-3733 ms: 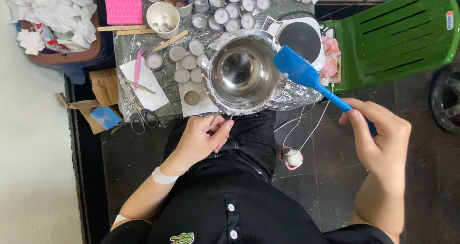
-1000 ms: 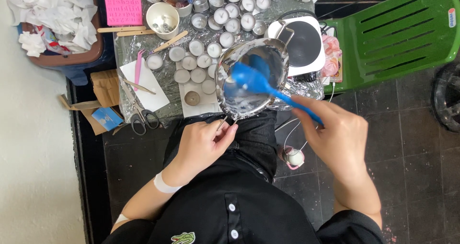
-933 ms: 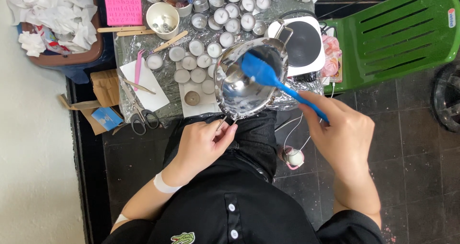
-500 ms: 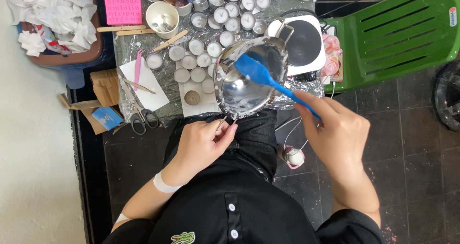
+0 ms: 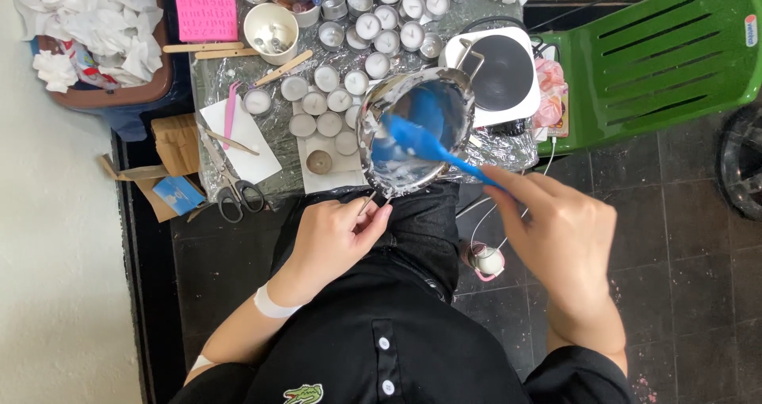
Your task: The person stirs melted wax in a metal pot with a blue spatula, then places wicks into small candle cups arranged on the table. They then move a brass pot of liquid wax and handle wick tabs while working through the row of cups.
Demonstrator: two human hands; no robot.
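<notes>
While the left hand [image 5: 333, 233] grips the steel pot's [image 5: 413, 130] handle, the right hand [image 5: 556, 229] clamps a blue spatula [image 5: 413, 138] inside it; tilting toward 12 o'clock risks spilling wax onto tealight cups [image 5: 325, 102].

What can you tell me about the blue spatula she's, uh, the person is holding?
The blue spatula looks like soft silicone or plastic, with a broad flat blade on a slim straight handle. The right hand grips the handle's end; the blade dips inside the shiny metal pot, against whitish residue. It slants from lower right to upper left.
</notes>
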